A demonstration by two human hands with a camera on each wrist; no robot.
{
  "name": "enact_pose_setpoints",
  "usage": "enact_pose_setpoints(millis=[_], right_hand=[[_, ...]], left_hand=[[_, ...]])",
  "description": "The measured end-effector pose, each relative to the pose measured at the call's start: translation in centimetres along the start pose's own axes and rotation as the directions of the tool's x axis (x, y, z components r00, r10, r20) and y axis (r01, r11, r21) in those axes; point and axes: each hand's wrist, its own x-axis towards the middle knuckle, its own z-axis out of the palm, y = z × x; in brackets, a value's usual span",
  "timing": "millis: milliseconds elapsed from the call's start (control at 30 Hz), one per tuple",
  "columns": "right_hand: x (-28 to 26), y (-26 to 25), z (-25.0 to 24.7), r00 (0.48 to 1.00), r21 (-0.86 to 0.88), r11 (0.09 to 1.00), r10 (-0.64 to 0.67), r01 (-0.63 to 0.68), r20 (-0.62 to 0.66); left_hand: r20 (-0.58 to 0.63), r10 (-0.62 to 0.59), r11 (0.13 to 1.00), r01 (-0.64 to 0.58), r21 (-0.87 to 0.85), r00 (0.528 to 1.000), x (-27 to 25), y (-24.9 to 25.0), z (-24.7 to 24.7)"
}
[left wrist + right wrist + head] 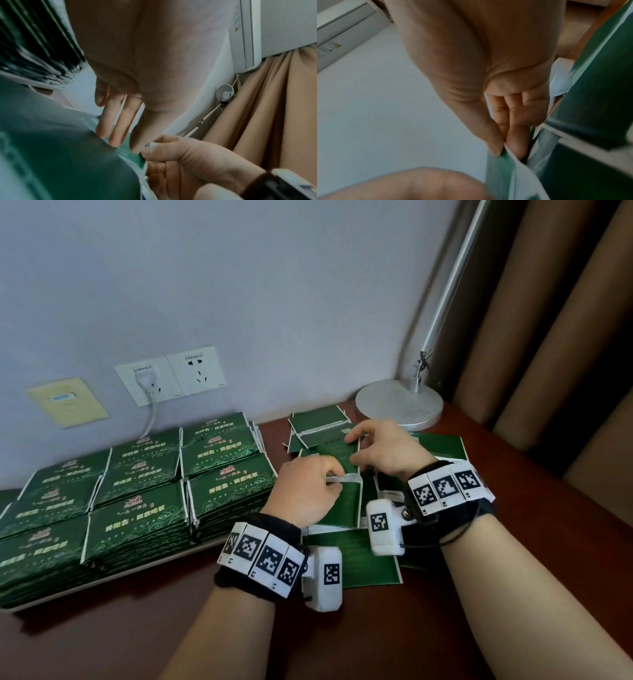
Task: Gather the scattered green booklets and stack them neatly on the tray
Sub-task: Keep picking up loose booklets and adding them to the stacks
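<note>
Both my hands are on one green booklet [346,494], on top of the loose pile [370,559] just right of the tray [164,565]. My left hand [305,487] has its fingers curled over the booklet's near-left part, pinching a white edge strip; from the left wrist camera the fingers [106,121] lie fairly straight on the green cover with the thumb down at the edge. My right hand [383,446] grips the same booklet at its far end: the right wrist camera shows thumb and fingers [515,142] closed narrow on a thin green-and-white edge. The right hand also shows in the left wrist camera [180,155], thumb meeting my left thumb at the booklet's corner. Whether the booklet is lifted off the pile or resting on it, I cannot tell. The tray is full of stacked booklets [137,491], laid in rows with the printed covers up, stacks touching each other; only the tray's pale front rim shows. More loose booklets lie beyond the tray's right end, towards the wall, plain side up [318,426]. The lamp base [399,405] sits right of those, well apart from the tray. The wall outlets [171,374] are above the tray's far side, one with a plug in it. The desk [342,628] is dark reddish wood.
</note>
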Motion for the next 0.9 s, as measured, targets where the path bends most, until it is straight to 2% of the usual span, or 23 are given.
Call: enact_pose_setpoints(millis=[133,200,300,367,433,467,500,567,633,667,733,800,900], right_hand=[[-0.4,0.3,-2.0,0.999,0.072,0.997,-0.016,0.019,-0.049],[-0.7,0.2,-3.2,0.997,0.126,0.989,-0.07,0.074,-0.037],[-1.2,-0.2,-3.9,0.985,0.111,0.983,-0.153,0.143,0.081],[-1.5,-0.3,-4.0,0.97,0.04,0.988,-0.154,0.149,0.188],[-1.8,-0.1,-4.5,0.949,0.01,0.99,-0.135,0.137,0.283],[-1.8,0.2,-4.9,0.949,0.026,0.992,-0.122,0.12,0.29],[-1.9,0.6,-5.5,0.962,0.052,0.994,-0.101,0.091,0.252],[-2.1,1.8,-7.1,1.0,0.096,0.995,-0.007,0.004,0.03],[-2.7,3.1,-8.8,0.97,0.103,0.991,0.105,-0.084,-0.22],[-3.1,3.9,-9.5,0.944,0.091,0.988,0.149,-0.128,-0.293],[-3.6,5.5,-10.4,0.914,0.052,0.97,0.243,-0.239,-0.325],[-3.6,6.6,-10.4,0.912,-0.02,0.945,0.31,-0.327,-0.267],[-3.0,7.5,-10.2,0.915,-0.147,0.922,0.315,-0.358,-0.252]], left_hand=[[-0.086,0.009,0.998,-0.014,-0.057,0.996,-0.1,0.4,-0.4],[-0.152,0.02,0.998,-0.03,-0.059,0.988,0.1,0.4,-0.6],[-0.235,0.037,0.999,-0.04,-0.008,0.971,0.3,0.1,-0.9],[-0.265,0.057,0.998,-0.045,0.051,0.962,0.2,0.3,-1.3],[-0.218,0.066,0.993,-0.042,0.11,0.974,0.1,0.5,-1.6],[-0.163,0.055,0.992,-0.036,0.12,0.985,0.0,0.6,-1.6],[-0.097,0.039,0.994,-0.029,0.107,0.994,-0.1,0.6,-1.5],[0.016,0.02,0.998,-0.02,0.053,1.0,-0.3,0.7,-1.2],[0.099,0.005,0.998,-0.011,0.064,0.995,-0.5,0.8,-0.9],[0.131,-0.004,0.996,-0.007,0.085,0.991,-0.5,1.0,-0.8],[0.169,-0.02,0.994,0.0,0.113,0.985,-0.4,1.2,-0.5],[0.172,-0.021,0.991,-0.002,0.132,0.985,-0.4,1.3,-0.3],[0.178,-0.03,0.989,0.004,0.149,0.983,-0.4,1.2,-0.1]])
